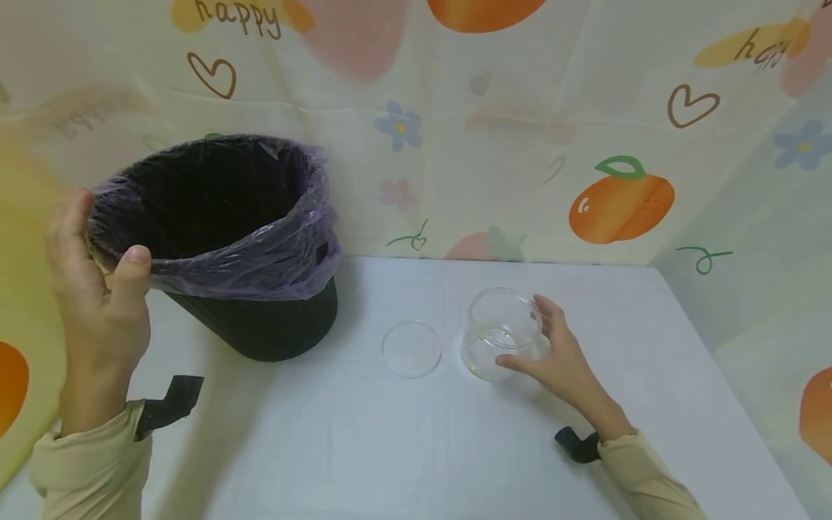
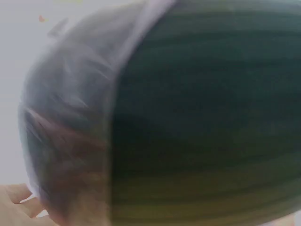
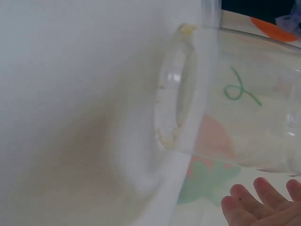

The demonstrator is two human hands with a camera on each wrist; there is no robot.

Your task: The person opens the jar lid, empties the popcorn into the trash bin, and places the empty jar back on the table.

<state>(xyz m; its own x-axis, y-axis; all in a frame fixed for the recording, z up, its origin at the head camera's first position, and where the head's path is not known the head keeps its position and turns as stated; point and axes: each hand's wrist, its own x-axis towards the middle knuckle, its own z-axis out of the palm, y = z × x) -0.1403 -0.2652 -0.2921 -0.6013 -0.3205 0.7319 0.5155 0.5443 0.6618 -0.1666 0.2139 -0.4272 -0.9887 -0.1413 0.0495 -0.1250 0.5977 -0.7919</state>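
In the head view my left hand (image 1: pixel 97 303) grips the near left rim of a black trash can (image 1: pixel 260 328), thumb on the near side. The can leans left and has a translucent purple bag (image 1: pixel 260 267) folded over its rim. My right hand (image 1: pixel 559 354) curves around the right side of a clear glass jar (image 1: pixel 481 347), thumb in front and fingers behind. In the right wrist view a small gap shows between the fingertips (image 3: pixel 261 188) and the jar wall. Yellowish marks show at the jar's base. The left wrist view is mostly filled by the can's side (image 2: pixel 202 103).
A clear round disc (image 1: pixel 412 349) lies flat between the can and the jar on the white table (image 1: pixel 364 448). Behind stands a printed cloth backdrop (image 1: pixel 520 180) with fruit and flowers. Black straps (image 1: pixel 170 404) sit at both wrists.
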